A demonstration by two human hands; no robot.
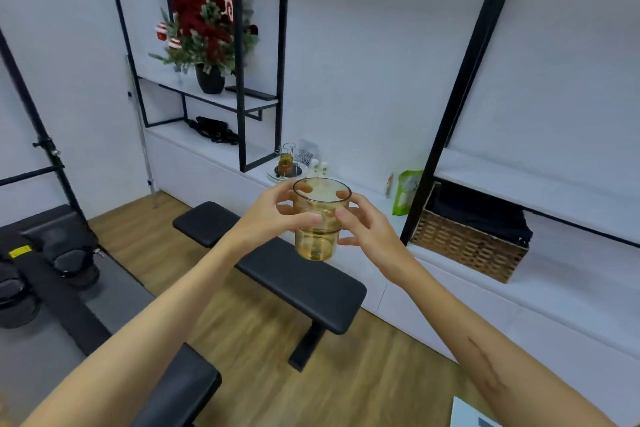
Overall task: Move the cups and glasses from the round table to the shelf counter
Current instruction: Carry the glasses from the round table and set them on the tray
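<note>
you hold the amber glasses point(320, 218) — two stacked — in mid-air above the black bench point(277, 267); left hand point(277, 215) fingers wrap them, right hand point(367, 229) fingers half-curled, touching; no writing readable.

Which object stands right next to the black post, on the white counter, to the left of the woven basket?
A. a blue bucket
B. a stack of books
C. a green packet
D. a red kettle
C: a green packet stands upright on the white counter, just left of the black post and the woven basket.
</note>
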